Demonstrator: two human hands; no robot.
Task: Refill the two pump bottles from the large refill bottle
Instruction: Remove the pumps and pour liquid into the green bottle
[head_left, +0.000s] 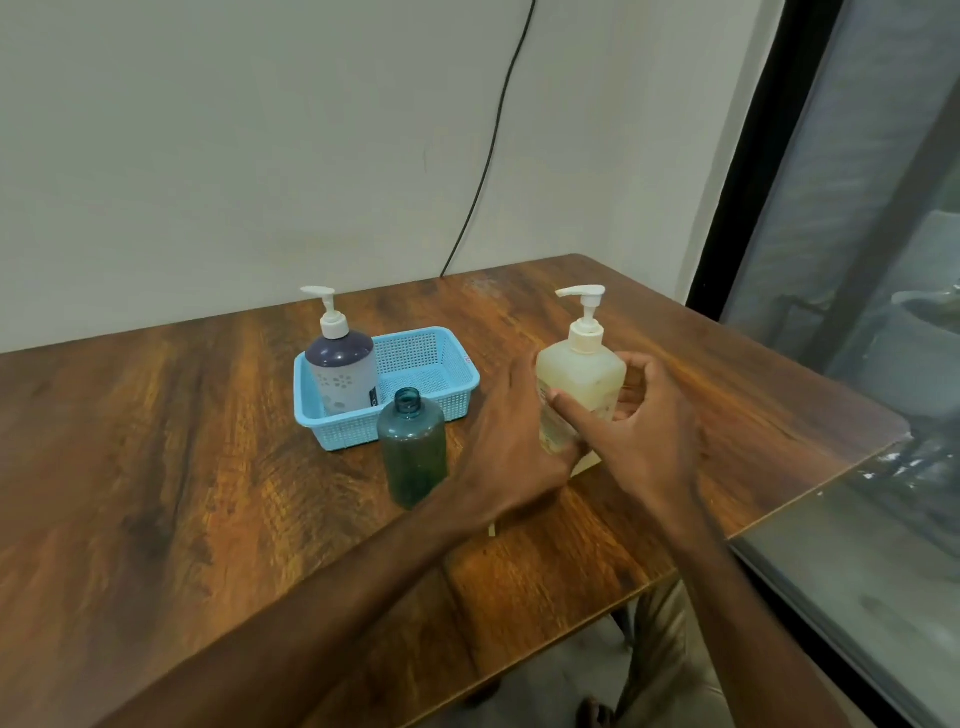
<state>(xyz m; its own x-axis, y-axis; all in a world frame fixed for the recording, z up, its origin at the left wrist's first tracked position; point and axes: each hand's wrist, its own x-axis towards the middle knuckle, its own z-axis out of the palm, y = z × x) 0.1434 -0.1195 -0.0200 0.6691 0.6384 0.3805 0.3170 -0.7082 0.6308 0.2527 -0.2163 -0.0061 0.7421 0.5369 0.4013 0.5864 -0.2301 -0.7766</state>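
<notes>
Both our hands are out over the table now, closing on the pale yellow pump bottle (582, 374) from either side. Our right hand (649, 436) is cupped round the bottle's right flank, fingers curled in a loose arc, thumb laid flat across the front label. Our left hand (514, 441) comes in back-up, forearm stretched long from the lower left, fingers straight and pressed along the bottle's left side, gripping nothing. Motion blur softens the fingertips, so we cannot tell how firm the contact is. The bottle stands upright on the table, right of centre: cloudy translucent plastic, squarish shoulders, a white pump head with its nozzle pointing left. Just left of our left wrist stands the teal bottle (413, 452), a smooth see-through cylinder with rounded shoulders and a bare threaded neck, no cap on it. Behind it sits the blue basket (337, 434), rectangular, its plastic walls a fine mesh, and in its left end the purple pump bottle (340, 374) stands upright, dark on top, pale grey below with small flower prints, white pump on. The table (182, 441) shows glossy brown wood grain. A black cable (493, 145) runs down the plain wall (260, 130), and a dark-framed window (857, 208) fills the right side.
</notes>
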